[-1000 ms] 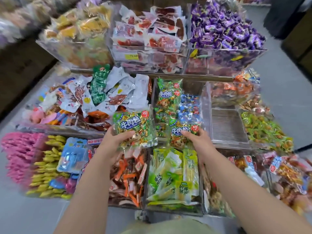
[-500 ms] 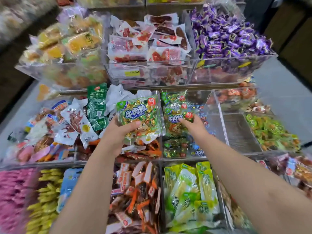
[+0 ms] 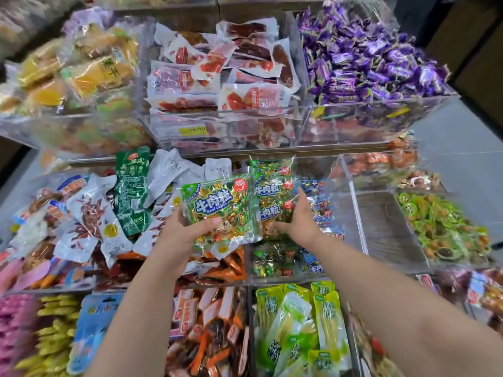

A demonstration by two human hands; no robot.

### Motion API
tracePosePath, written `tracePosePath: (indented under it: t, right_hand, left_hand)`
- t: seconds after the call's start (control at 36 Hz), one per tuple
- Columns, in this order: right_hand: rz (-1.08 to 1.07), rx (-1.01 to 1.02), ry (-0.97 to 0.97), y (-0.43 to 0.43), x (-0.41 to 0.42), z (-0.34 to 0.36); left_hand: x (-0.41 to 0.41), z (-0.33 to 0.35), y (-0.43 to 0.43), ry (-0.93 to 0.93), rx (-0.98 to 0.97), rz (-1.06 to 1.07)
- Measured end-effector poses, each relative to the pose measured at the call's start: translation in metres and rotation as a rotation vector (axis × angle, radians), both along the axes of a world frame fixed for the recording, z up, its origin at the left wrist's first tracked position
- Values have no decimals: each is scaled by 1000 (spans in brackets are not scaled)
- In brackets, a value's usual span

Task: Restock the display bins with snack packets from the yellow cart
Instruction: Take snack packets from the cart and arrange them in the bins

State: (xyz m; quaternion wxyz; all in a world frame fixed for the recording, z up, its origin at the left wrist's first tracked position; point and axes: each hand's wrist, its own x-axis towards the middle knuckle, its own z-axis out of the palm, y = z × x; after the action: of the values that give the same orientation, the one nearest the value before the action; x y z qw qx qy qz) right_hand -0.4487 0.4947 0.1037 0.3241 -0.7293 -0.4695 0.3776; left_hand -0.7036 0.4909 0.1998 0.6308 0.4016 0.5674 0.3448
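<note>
Since a second ago both hands have come up from over the lowest tier to the clear middle bin (image 3: 352, 205), and the left packet now sits closer against the bin's own stack than half a second ago.

The left hand (image 3: 185, 232) grips a green beef packet (image 3: 217, 210) just left of the bin. Its thumb lies across the front near the lower edge and the other fingers are hidden behind. The packet is held facing up and slightly tilted, its right edge touching the stack in the bin.

The right hand (image 3: 300, 221) rests inside the bin on a second green beef packet (image 3: 272, 202). Its fingers are straight and spread and the thumb is stretched out to the left along the packet's lower part. That packet lies on top of other green packets, with blue packets (image 3: 318, 210) beside them at the bin's right side.

Left of the bin lies a heap of white packets (image 3: 89, 216) with one dark green packet (image 3: 133, 191). Above the bin stand the red-and-white packets (image 3: 217, 77) and the purple sweets (image 3: 367, 58). Below it are long yellow-green packets (image 3: 299, 322).
</note>
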Motion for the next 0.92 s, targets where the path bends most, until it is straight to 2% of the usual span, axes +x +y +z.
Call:
tracePosePath:
  t: [0.11, 0.22, 0.33, 0.5, 0.64, 0.69, 0.78, 0.83, 0.92]
  right_hand:
    - [-28, 18, -68, 8, -1, 2]
    - [6, -86, -177, 5, 3, -1]
    - [11, -146, -95, 2, 7, 0]
    - [-8, -118, 33, -7, 16, 9]
    - [-144, 67, 96, -24, 17, 35]
    - [-193, 184, 192, -33, 16, 54]
    - [13, 130, 409, -47, 9, 79]
    - [137, 23, 403, -51, 2, 85]
    - [92, 4, 345, -51, 0, 83]
  left_hand:
    - [1, -3, -1, 21, 7, -2]
    - [4, 0, -5, 20, -1, 8]
    - [10, 0, -10, -11, -4, -5]
    - [23, 3, -14, -20, -10, -57]
    - [35, 3, -16, -29, 41, -149]
    - [40, 3, -15, -7, 49, -150]
    - [50, 4, -15, 21, 56, -175]
    - [55, 2, -16, 30, 70, -207]
    - [62, 3, -15, 68, 67, -184]
